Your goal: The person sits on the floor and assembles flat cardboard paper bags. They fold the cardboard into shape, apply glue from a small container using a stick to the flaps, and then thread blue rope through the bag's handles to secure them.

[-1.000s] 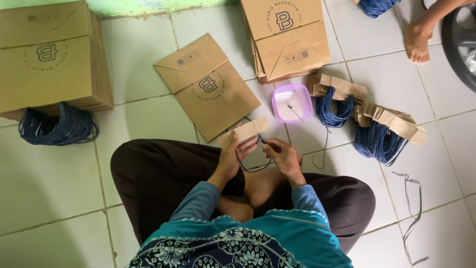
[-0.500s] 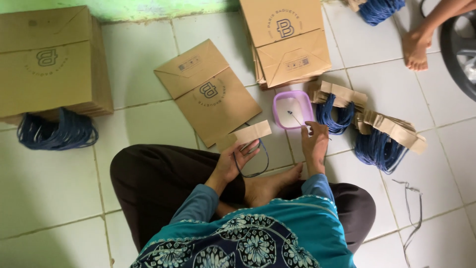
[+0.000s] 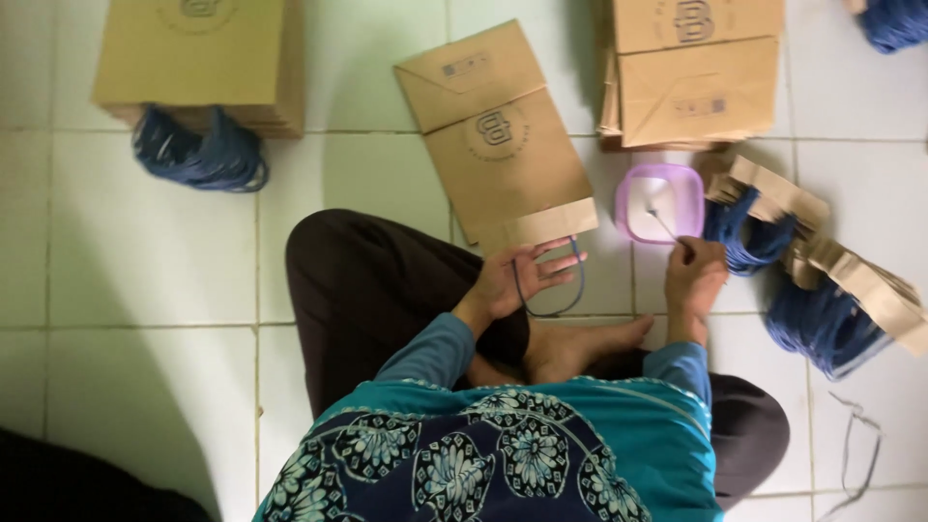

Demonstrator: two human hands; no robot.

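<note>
Brown cardboard strip with a blue cord loop sits in my left hand, fingers loosely curled around it, just below the flat paper bag on the floor tiles. My right hand pinches a thin stick dipping into the purple tub.

paper bag: plain brown, dark round printed mark
bag stacks: same brown
cord loop: dark blue
cord bundles: dark blue
small tub: lilac rim, white inside
floor tiles: white, grey joints
trousers: dark brown
top: teal, navy panel with pale flower print
</note>
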